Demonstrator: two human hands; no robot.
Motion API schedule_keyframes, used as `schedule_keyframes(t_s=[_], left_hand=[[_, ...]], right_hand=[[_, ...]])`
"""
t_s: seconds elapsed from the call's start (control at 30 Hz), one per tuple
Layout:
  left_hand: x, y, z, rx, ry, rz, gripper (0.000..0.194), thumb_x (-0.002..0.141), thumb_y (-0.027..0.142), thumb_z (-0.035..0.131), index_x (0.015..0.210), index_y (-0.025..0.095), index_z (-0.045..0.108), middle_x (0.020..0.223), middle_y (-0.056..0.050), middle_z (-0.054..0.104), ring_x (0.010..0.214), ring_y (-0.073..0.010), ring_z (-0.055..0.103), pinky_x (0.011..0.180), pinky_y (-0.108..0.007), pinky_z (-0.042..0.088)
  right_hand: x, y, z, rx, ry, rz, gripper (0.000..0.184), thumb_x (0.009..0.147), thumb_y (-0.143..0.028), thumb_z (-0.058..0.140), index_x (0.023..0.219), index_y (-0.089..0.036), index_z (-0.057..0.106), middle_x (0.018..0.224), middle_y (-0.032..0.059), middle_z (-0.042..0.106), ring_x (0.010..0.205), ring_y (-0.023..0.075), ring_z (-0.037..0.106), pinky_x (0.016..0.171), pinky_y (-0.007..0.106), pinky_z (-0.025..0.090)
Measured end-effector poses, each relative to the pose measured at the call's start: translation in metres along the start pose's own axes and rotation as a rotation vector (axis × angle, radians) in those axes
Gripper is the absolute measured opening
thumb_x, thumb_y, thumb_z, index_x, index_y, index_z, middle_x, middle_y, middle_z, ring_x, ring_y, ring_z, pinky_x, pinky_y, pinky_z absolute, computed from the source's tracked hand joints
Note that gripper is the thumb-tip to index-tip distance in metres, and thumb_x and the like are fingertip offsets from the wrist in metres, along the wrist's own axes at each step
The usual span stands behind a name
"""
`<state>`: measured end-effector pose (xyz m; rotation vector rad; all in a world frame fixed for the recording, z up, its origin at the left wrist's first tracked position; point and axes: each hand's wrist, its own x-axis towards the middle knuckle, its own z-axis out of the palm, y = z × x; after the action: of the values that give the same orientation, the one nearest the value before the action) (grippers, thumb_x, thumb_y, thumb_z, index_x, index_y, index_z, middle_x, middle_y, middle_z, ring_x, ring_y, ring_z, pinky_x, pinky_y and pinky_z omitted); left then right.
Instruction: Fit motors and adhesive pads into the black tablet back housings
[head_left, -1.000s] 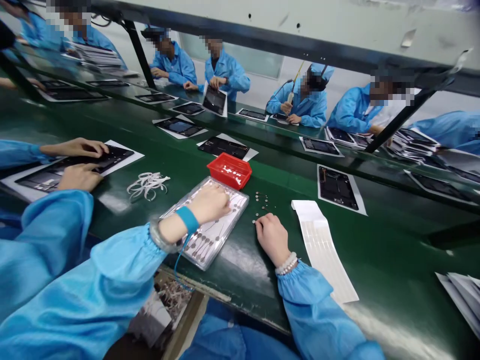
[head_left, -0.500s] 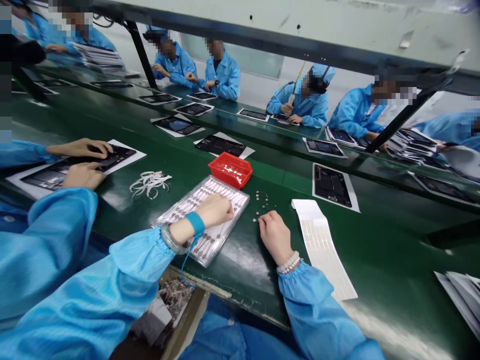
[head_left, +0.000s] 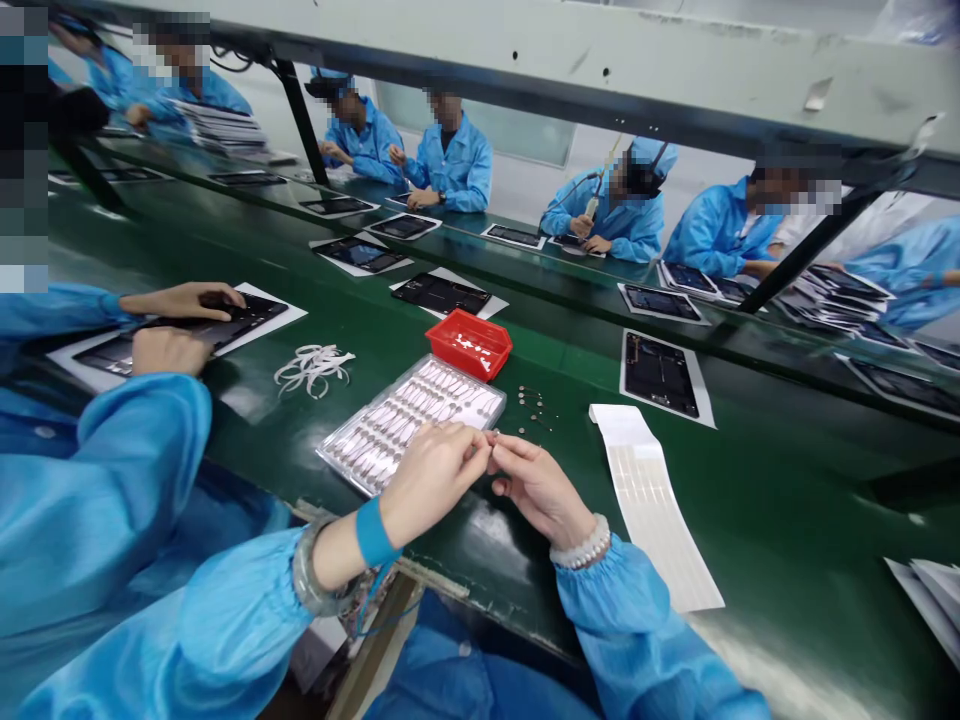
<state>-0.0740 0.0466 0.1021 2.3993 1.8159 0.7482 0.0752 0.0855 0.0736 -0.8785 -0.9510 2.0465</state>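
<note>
Although mostly hidden, a small part [head_left: 495, 434] shows just right of frame centre, where the left hand [head_left: 433, 468] and right hand [head_left: 544, 490] meet. Both closed in a pinch; cannot tell which carries the part. Step in hand, by my reading: two-handed fine handling of that one piece. Next move would seem to call for a light, steady grip and a clear line of sight.

Just left, beyond the left hand: tray [head_left: 343, 468], rows of wired discs. Loose discs [head_left: 522, 402] on the counter [head_left: 795, 490] above the right hand. Red bin [head_left: 459, 360] by the tray's upper edge, white bits inside. Right of centre, pale sheet [head_left: 652, 490]. Left of centre, tangled strips [head_left: 313, 368]. Far left, a co-worker's hands [head_left: 174, 350] on a dark panel [head_left: 255, 312].
</note>
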Motion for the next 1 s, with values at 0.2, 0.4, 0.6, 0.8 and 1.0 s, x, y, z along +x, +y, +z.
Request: schedule_keyframes(t_s=[0.2,0.4,0.6,0.8,1.0], left_hand=[[-0.007,0.0,0.016,0.136,0.15,0.123,0.023,0.093,0.02,0.044,0.074,0.017,0.057,0.07,-0.003,0.063,0.072,-0.0202,0.059,0.069,-0.034,0.039],[-0.006,-0.006,0.016,0.212,0.288,0.316,0.022,0.096,0.017,0.039,0.102,0.015,0.06,0.095,-0.007,0.069,0.084,-0.0192,0.062,0.075,-0.033,0.044],[-0.003,-0.011,0.019,0.269,0.324,0.415,0.018,0.094,0.015,0.045,0.101,0.011,0.061,0.093,-0.007,0.07,0.078,-0.0195,0.063,0.073,-0.033,0.047],[0.004,-0.007,0.022,0.334,0.304,0.423,0.016,0.093,0.013,0.046,0.094,0.011,0.062,0.081,-0.007,0.069,0.071,-0.0208,0.063,0.065,-0.033,0.047],[0.012,0.0,0.024,0.312,0.231,0.386,0.02,0.095,0.017,0.042,0.087,0.014,0.06,0.079,-0.005,0.066,0.072,-0.0187,0.063,0.065,-0.031,0.047]], right_hand=[[0.001,0.004,0.0,-0.075,0.116,-0.074,0.034,0.053,-0.041,0.084,0.069,-0.016,0.067,0.071,-0.0005,0.062,0.059,0.0087,0.05,0.049,0.02,0.037],[0.003,0.0,-0.007,-0.455,0.211,-0.314,0.025,0.071,-0.04,0.069,0.067,-0.016,0.064,0.057,-0.0018,0.058,0.053,0.0094,0.048,0.05,0.022,0.035],[0.0,0.002,-0.009,-0.61,0.129,-0.328,0.018,0.078,-0.036,0.058,0.079,-0.018,0.062,0.07,0.0003,0.065,0.051,0.01,0.052,0.053,0.024,0.042],[-0.008,0.0,-0.007,-0.915,0.24,-0.45,0.017,0.084,-0.031,0.051,0.081,-0.019,0.063,0.074,0.001,0.066,0.064,0.0142,0.057,0.062,0.026,0.043],[-0.014,-0.006,-0.008,-0.971,0.283,-0.472,0.019,0.086,-0.029,0.048,0.078,-0.02,0.062,0.074,0.001,0.066,0.067,0.0146,0.059,0.063,0.026,0.043]])
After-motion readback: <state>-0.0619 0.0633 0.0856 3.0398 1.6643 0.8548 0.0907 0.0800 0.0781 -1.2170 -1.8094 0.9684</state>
